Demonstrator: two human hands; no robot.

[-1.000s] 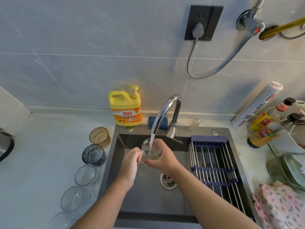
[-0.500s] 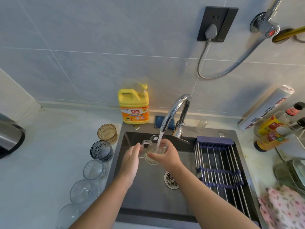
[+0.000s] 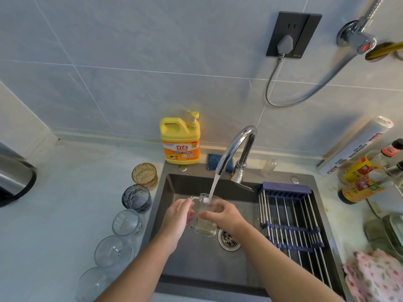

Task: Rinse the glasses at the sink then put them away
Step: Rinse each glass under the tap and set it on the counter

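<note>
Firstly, counter (image 3: 54, 214): pale and stone-like, running either side of a dark sink (image 3: 196, 269) set into it.
Glasses (image 3: 113, 250): five in a row on the counter just left of the sink, all mouth up; three clear ones nearest, then a blue-grey one, then an amber one farthest. Contents: cannot tell.
Left hand (image 3: 176, 216): over the basin, fingers curled on the handle of a clear mug (image 3: 206, 225).
Right hand (image 3: 224, 216): fingers wrapped round the mug's body from the right.
Mug position: held above the sink floor, near the drain (image 3: 229, 238), under the tap.
Mug axis: roughly upright, mouth up, handle to the left.
Mug contents: water in the bottom; the stream (image 3: 212, 188) falls into its mouth.
Rack (image 3: 290, 225): steel bars with blue ends, laid across the sink's right part.
Faucet (image 3: 235, 147): chrome, arched, running.
Back ledge: yellow detergent (image 3: 180, 141) and a blue sponge (image 3: 214, 164), against the wall.
Wall (image 3: 130, 62): grey tile, with a dark socket (image 3: 292, 33), plug in.
</note>
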